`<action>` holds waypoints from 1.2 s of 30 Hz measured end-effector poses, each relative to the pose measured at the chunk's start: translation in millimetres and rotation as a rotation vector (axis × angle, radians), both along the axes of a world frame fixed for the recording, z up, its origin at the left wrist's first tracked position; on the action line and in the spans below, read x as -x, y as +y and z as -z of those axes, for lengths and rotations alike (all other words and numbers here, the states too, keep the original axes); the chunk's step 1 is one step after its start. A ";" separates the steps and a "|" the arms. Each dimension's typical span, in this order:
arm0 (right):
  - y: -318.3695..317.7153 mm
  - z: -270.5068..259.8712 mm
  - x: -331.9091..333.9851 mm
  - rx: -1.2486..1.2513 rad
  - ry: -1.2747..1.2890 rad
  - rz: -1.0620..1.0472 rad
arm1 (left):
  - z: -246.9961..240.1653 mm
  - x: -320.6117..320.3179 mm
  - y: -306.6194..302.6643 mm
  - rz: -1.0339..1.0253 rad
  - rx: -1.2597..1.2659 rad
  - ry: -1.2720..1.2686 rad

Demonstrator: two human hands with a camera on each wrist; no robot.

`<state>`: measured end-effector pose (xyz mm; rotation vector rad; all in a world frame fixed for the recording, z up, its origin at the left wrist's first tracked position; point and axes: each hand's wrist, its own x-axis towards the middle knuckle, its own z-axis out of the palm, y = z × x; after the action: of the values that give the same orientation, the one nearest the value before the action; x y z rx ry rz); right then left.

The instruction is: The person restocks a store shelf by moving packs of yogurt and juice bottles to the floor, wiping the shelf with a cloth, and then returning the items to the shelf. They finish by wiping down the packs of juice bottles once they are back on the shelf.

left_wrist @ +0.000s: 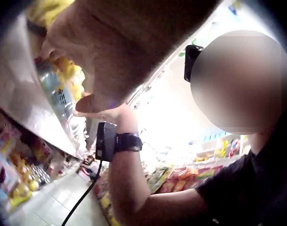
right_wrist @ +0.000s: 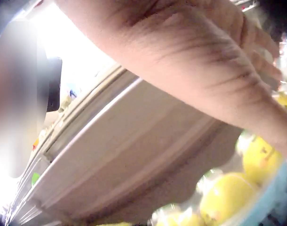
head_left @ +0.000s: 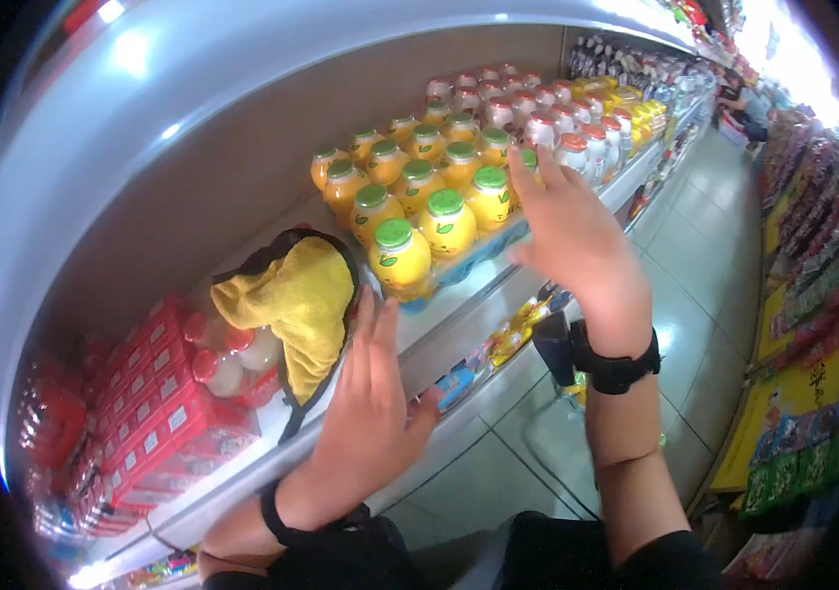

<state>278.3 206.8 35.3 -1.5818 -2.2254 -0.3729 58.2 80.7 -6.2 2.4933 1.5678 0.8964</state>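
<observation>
Now the yellow bottles sit on the shelf between left hand, fingers straight and together, and right hand, fingers apart; uneven pushing could topple the near row.

I'm standing in a shop, a small grocery by the look of its stock. Long white shelving runs down one side, loaded with repeats of the same goods: round yellow bottles with green caps in close rows, pale bottles with red-orange caps massed behind, and stacked bright red packs nearer this end. Across the aisle of glossy pale floor tiles, a slanting display of shiny, many-coloured packets faces them, with green printed bags low down. Farther along, someone is down low beside the shelves
</observation>
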 end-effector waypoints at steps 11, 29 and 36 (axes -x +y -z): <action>16.4 20.7 -26.1 0.156 0.651 -0.152 | 0.6 -21.0 13.9 -0.192 0.365 -0.133; 49.9 40.6 -27.5 0.108 0.637 -0.179 | 0.2 -32.9 26.4 -0.213 0.270 -0.132; 70.9 44.2 -22.4 0.176 0.648 -0.107 | 0.3 -40.3 51.0 -0.314 0.227 -0.141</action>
<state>300.8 277.7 -9.0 -1.3933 -1.8479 0.3362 98.6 131.7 -6.5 2.0229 1.9229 0.8483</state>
